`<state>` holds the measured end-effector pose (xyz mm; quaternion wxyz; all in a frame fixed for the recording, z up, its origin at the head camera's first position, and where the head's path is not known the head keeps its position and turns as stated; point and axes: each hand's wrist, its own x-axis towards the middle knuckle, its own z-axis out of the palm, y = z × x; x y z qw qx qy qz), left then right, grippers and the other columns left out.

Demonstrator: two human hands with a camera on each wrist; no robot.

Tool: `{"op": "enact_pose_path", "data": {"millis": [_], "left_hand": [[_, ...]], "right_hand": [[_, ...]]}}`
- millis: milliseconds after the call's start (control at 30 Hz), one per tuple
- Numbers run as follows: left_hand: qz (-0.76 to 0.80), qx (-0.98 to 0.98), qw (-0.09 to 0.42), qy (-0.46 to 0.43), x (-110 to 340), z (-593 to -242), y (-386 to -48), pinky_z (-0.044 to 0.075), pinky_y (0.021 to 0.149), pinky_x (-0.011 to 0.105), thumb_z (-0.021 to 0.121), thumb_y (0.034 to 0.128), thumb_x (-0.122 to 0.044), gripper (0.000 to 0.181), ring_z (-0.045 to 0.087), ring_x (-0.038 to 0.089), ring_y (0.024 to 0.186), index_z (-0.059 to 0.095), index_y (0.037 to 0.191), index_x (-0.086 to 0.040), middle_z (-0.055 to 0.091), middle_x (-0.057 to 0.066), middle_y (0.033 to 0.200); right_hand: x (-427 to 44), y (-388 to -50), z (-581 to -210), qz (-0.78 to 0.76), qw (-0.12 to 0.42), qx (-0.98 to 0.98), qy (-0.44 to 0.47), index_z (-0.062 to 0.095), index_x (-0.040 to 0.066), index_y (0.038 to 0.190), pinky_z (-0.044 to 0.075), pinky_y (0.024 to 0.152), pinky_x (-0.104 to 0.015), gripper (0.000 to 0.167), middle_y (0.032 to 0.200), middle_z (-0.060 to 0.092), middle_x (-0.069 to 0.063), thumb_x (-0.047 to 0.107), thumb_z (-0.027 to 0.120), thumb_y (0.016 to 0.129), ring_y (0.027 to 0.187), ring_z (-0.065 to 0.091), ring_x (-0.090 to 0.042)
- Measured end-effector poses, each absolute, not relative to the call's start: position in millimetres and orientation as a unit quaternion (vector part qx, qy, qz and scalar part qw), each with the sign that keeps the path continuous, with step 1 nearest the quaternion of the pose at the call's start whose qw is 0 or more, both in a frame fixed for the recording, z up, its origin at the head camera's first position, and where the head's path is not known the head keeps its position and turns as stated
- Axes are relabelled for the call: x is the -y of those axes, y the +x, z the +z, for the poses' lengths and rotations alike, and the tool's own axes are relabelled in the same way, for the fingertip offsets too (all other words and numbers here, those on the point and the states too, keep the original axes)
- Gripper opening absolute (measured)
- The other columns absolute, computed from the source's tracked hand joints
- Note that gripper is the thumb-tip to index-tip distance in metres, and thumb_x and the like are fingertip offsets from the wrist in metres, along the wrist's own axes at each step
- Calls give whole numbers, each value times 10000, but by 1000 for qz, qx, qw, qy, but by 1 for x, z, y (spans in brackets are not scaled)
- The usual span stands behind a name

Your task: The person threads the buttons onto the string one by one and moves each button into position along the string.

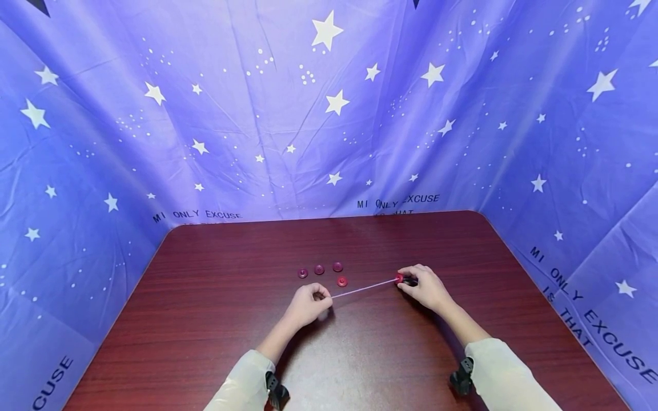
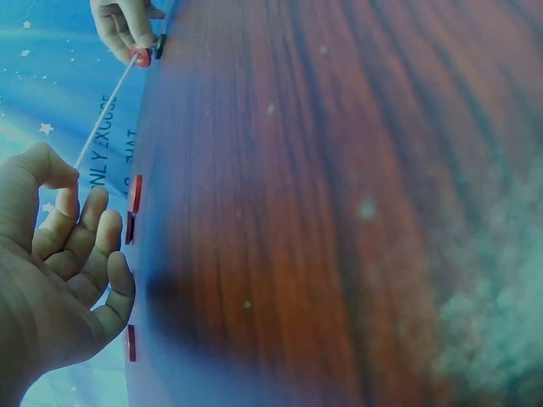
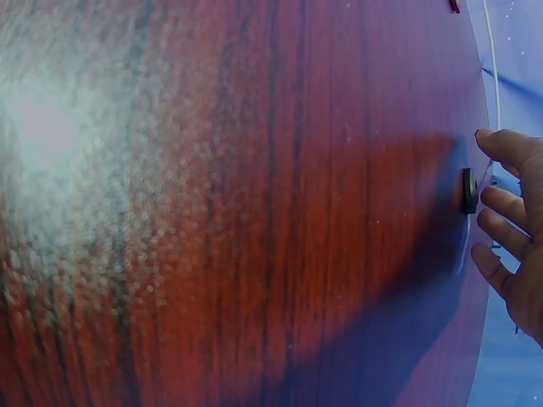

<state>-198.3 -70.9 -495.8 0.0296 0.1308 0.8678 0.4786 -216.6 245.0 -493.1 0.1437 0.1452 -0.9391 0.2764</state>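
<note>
My left hand [image 1: 307, 305] pinches one end of a thin whitish cord [image 1: 362, 288] between thumb and index finger, its other fingers loosely curled. The cord runs taut to the right, up to a small round red button [image 1: 398, 278]. That button is pinched by the thumb and fingers of my right hand [image 1: 424, 285], and the cord seems to pass through it. Under the right hand a black button [image 3: 469, 191] stands close to the table, with a bit of cord hanging by it. In the left wrist view the right hand [image 2: 125, 24] shows beyond the left hand [image 2: 64, 263].
Beyond my left hand lie several loose buttons on the dark red wooden table [image 1: 231, 331]: a brighter red button [image 1: 342, 281] and purplish-red ones, such as the left one [image 1: 303, 273]. A blue curtain [image 1: 288, 114] with white stars encloses the table's back and sides.
</note>
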Motion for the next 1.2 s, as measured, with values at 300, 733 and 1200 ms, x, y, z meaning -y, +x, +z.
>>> {"op": "enact_pose_path", "data": {"millis": [300, 733, 1200], "left_hand": [[478, -868, 33, 129, 71, -495, -197, 431, 539, 183, 617, 753, -127, 48, 496, 26, 566, 634, 794, -111, 606, -41, 686], [484, -864, 37, 133, 69, -494, -198, 448, 547, 187, 613, 757, -109, 56, 516, 27, 579, 636, 807, -102, 630, -24, 712], [494, -858, 42, 134, 69, -492, -198, 461, 581, 181, 604, 764, -96, 63, 540, 19, 582, 637, 818, -93, 643, -17, 709]], "right_hand": [[-248, -217, -495, 266, 141, 943, 141, 702, 68, 1000, 444, 807, -460, 295, 950, 667, -99, 179, 764, 734, 926, 584, -312], [-249, -218, -498, 251, 138, 949, 134, 712, 74, 1002, 442, 787, -485, 296, 947, 662, -106, 192, 764, 736, 911, 584, -330], [-245, -218, -494, 253, 134, 949, 133, 707, 89, 1013, 437, 815, -501, 279, 980, 660, -96, 216, 746, 767, 956, 584, -322]]}}
